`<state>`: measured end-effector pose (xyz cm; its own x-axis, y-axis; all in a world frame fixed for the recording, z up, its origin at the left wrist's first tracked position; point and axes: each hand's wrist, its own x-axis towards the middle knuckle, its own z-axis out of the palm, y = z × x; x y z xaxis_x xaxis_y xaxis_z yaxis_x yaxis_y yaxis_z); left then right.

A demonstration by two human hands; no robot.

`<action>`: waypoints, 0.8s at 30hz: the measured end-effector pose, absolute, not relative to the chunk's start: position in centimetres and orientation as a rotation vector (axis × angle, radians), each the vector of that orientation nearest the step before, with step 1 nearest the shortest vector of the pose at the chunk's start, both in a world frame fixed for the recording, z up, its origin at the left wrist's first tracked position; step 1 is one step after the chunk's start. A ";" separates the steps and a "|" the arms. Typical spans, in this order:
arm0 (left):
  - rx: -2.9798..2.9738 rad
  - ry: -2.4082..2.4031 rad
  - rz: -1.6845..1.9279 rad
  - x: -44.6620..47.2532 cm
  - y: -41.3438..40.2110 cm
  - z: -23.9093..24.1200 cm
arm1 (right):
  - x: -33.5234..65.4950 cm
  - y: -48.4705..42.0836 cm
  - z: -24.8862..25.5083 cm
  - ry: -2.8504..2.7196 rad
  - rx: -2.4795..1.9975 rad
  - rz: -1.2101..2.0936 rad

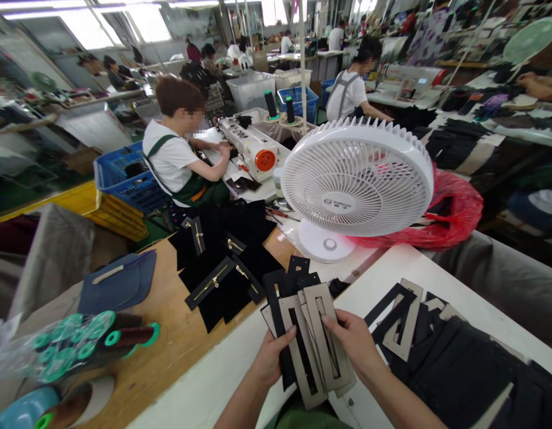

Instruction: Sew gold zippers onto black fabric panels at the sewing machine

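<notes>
My left hand [270, 357] and my right hand [354, 342] both grip a fanned stack of flat slotted frame pieces [309, 325], grey on one face and black on the other, held over the white table [222, 372]. The left thumb presses on the stack's left edge and the right fingers curl round its right edge. More of the same frame pieces [403, 325] lie on black fabric pieces [458, 369] just right of my right hand.
A white desk fan [358, 179] stands ahead, a red plastic bag [454, 217] behind it. Black fabric pieces with gold zips [222, 262] cover the wooden bench [168, 351]; thread spools in a bag [74, 345] lie left. A person in a white shirt [177, 155] sews ahead.
</notes>
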<state>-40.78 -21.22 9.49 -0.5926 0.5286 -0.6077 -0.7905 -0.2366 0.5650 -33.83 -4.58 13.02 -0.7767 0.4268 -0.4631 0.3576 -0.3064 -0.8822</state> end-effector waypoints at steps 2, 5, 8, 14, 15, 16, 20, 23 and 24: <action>-0.389 1.128 1.932 -40.8 -21.2 9.2 | -33.6 -4.3 13.1 -1.696 -1.066 2.371; -0.423 1.154 1.932 -41.0 -21.1 8.7 | -33.3 -3.8 13.1 -1.531 -1.109 2.442; -0.498 1.193 1.926 -41.4 -21.1 8.4 | -32.8 -3.0 12.9 -1.404 -1.139 2.437; -0.525 1.154 1.903 -41.8 -21.0 8.2 | -31.8 -1.8 13.0 -1.230 -1.156 2.444; -0.523 1.136 1.899 -41.9 -21.0 8.1 | -31.7 -1.7 13.0 -1.211 -1.160 2.445; -0.528 1.126 1.895 -42.0 -21.1 7.9 | -31.5 -1.6 13.1 -1.195 -1.166 2.442; -0.592 1.163 1.869 -42.7 -21.7 7.1 | -30.7 -0.7 13.3 -1.143 -1.185 2.397; -0.620 1.198 1.856 -43.5 -22.7 6.7 | -29.6 0.2 13.7 -1.115 -1.189 2.361; -0.635 1.209 1.846 -43.7 -22.9 6.6 | -29.1 0.5 13.9 -1.108 -1.191 2.352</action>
